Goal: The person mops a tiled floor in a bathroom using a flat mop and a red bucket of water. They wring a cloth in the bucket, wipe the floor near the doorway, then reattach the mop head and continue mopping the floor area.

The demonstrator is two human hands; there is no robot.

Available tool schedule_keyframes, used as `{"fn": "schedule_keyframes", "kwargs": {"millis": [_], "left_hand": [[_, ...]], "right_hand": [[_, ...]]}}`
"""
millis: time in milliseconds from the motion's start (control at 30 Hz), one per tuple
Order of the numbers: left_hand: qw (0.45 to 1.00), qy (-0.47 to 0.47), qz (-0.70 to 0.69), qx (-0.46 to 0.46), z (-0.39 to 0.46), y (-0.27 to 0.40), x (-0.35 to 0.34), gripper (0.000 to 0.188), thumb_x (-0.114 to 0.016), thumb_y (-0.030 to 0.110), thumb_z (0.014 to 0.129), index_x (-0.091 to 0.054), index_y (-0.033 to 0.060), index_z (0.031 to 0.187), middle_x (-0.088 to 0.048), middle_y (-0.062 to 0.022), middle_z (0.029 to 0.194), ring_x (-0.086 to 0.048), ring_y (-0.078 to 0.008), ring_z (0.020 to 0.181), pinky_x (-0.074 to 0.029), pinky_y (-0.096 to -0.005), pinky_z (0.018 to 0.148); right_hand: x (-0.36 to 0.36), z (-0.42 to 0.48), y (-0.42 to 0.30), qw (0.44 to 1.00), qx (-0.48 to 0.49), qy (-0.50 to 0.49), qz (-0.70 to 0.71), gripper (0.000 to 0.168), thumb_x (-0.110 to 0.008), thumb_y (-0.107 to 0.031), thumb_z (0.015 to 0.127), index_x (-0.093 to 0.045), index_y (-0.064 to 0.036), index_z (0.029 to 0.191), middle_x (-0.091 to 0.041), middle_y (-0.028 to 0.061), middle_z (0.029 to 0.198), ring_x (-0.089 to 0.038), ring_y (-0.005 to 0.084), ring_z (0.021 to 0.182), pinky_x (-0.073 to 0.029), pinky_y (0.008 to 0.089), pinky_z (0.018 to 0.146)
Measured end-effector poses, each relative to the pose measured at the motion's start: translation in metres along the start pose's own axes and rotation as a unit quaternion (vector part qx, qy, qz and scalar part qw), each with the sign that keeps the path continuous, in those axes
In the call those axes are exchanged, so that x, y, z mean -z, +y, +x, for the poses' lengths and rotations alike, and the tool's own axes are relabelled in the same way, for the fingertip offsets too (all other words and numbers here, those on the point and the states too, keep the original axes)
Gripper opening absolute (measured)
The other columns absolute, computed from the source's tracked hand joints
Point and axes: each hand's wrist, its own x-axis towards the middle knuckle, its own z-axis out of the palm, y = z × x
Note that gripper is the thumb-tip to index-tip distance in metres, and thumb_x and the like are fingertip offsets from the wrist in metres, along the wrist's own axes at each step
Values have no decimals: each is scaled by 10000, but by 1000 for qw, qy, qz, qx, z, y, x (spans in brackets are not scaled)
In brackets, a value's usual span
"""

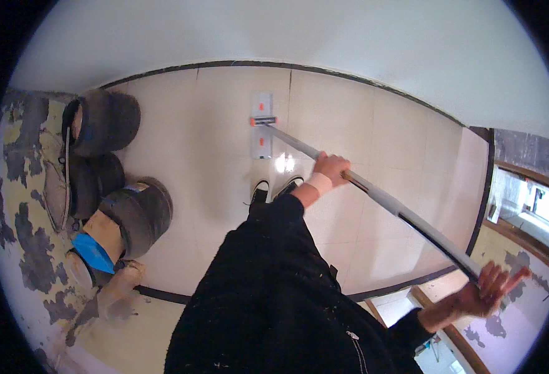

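Note:
A flat mop lies on the tiled floor (227, 196), its grey plate (261, 148) bearing orange marks and an orange-ended hinge. From the hinge a grey pole (382, 198) slants up to the right. My left hand (331, 169) is wrapped around the lower part of the pole, with a pale band at the wrist. At the upper end my right hand (482, 290) holds the pole, one finger stretched outward. Part of the pole inside each fist is hidden. The plate is just ahead of my dark shoes (260, 190).
Several dark barrels or drums (110, 121) stand along the left wall, whose paint is peeling. Among them are a cardboard piece (103, 233) and a blue item (93, 252). A white wall (274, 28) with a dark skirting closes the far side. A window (531, 196) is at right.

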Motion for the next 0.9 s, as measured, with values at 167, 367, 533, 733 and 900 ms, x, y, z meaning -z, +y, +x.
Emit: {"fn": "schedule_keyframes", "kwargs": {"millis": [167,367,533,733,900], "left_hand": [[988,133,39,66,-37,-77,68,120,-623,212,591,-520,157,617,-549,-14,670,-527,-203,703,-313,-355,737],[965,236,50,100,-66,-121,126,159,-640,204,597,-519,125,663,-544,-48,681,-528,-227,688,-365,-341,718],[935,305,-39,178,-107,-129,139,198,-660,173,594,-522,89,708,-549,-73,706,-534,-253,706,-418,-339,641],[844,490,-68,208,-174,-124,87,213,-648,125,576,-534,81,751,-558,-84,744,-535,-261,719,-434,-338,618],[814,517,-57,258,-230,-98,16,242,-658,143,559,-536,88,761,-556,-67,746,-533,-253,722,-424,-344,634]], "right_hand": [[-109,-9,17,991,-74,-109,35,488,-549,-265,771,-329,-70,1160,-318,-39,581,-308,60,531,-286,202,567],[-187,-23,-4,962,-39,-202,178,306,-505,-277,808,-416,-87,1031,-290,-41,579,-273,71,513,-241,213,547],[-227,-28,-24,861,-3,-453,231,481,-564,-342,759,-352,-97,1115,-326,-53,539,-307,60,447,-279,216,473],[-239,-56,-26,576,49,-699,421,585,-547,-258,776,-229,-132,1251,-419,5,557,-357,97,428,-330,225,378],[-177,-97,-28,666,-19,-643,378,848,-616,-377,705,-90,-50,1284,-436,-56,551,-398,61,434,-346,209,413]]}}
